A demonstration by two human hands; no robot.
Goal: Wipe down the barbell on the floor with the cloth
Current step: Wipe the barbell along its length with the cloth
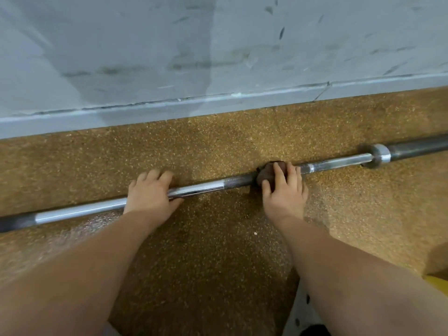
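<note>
Our forearms reach the barbell on the floor. Left grip curls round its shaft; farther right along it, right grip clasps the dark cloth.

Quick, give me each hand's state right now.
Left hand: closed, grips the barbell.
Right hand: closed, holds the cloth against the barbell.
</note>
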